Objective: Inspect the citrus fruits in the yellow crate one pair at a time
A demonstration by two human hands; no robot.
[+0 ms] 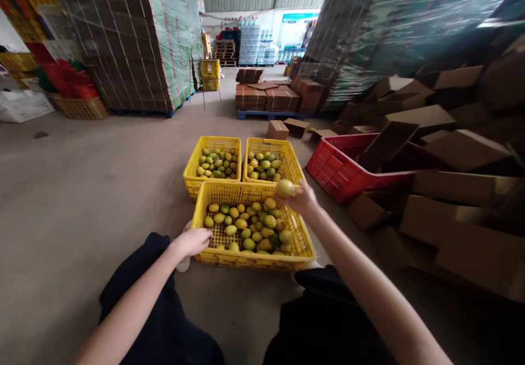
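Note:
A yellow plastic crate (262,257) stands on the floor between my knees, with many yellow and green lemons (269,221) inside, mostly towards its middle and right. My left hand (195,241) grips the crate's left rim, its fingertips curled over the inside. Above the far right corner, my right hand (302,198) is closed round a yellow-green lemon (285,188), slightly blurred. Behind this crate are two more yellow crates, one at the left (188,180) and one at the right (296,160), both holding similar lemons.
A red crate (332,169) with cardboard in it stands at the right, beside a heap of open cardboard boxes (463,234). Farther back, a blue pallet (266,116) bears flattened cartons. Tall wrapped stacks (123,42) rise on both sides.

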